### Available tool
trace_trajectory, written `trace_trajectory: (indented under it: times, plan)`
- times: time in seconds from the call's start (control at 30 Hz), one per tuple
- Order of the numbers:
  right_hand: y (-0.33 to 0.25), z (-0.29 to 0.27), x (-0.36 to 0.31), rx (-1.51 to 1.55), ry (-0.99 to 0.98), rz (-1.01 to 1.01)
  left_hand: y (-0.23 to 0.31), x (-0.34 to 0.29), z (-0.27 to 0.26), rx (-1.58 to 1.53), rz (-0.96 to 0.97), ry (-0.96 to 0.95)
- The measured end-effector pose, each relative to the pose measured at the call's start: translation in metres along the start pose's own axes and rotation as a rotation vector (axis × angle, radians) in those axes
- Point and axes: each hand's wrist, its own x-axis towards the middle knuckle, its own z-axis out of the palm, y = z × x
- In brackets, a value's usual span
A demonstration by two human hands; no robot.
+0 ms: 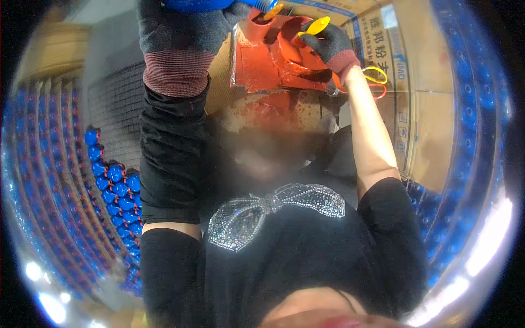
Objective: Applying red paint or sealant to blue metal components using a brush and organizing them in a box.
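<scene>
At the top edge, my left hand (186, 33), in a dark grey knitted glove with a maroon cuff, is closed around a smooth blue object (199, 4), which the frame cuts off. The right end of this object is ribbed, with an orange-brown piece (272, 12) by it. My right hand (328, 42), in a similar glove, grips a yellow spoon-like tool (316, 25) with a rounded end. Below and between both hands is an orange-red stained tray (257, 65). It holds a red cup (259, 27) and a curved red container (292, 52). The right fingertips are partly hidden.
Cardboard boxes (432, 126) stand at the right, with a yellow loop (377, 72) and a red loop (378, 92) beside the tray. Rows of shiny blue pieces (116, 174) lie at the left; more blue pieces (467, 112) line the far right.
</scene>
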Motion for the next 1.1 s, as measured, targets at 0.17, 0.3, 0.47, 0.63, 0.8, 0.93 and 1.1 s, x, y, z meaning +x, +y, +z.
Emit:
trace_trajectory:
  times: [0.17, 0.3, 0.47, 0.63, 0.8, 0.93, 1.1]
  plan:
    - [0.031, 0.024, -0.015, -0.063, -0.148, 0.030, -0.013, -0.008, -0.002, 0.113, 0.008, 0.251]
    - [0.011, 0.004, -0.030, -0.002, -0.147, 0.158, -0.029, -0.004, -0.005, 0.138, -0.031, 0.252]
    - [-0.012, -0.048, -0.046, 0.417, 0.100, 0.121, -0.073, -0.022, -0.032, 1.051, 0.071, 0.263]
    - [-0.060, -0.091, -0.057, 0.799, 0.453, -0.025, -0.100, -0.021, -0.041, 1.449, 0.061, 0.196]
    - [-0.060, -0.115, -0.074, 0.547, 0.562, 0.020, -0.116, -0.031, -0.018, 1.889, 0.353, -0.200]
    - [-0.062, -0.115, -0.074, 0.428, 0.516, 0.014, -0.118, -0.033, -0.024, 2.013, 0.304, -0.433]
    - [-0.058, -0.114, -0.077, 0.487, 0.558, 0.046, -0.125, -0.024, -0.019, 2.000, 0.269, -0.311]
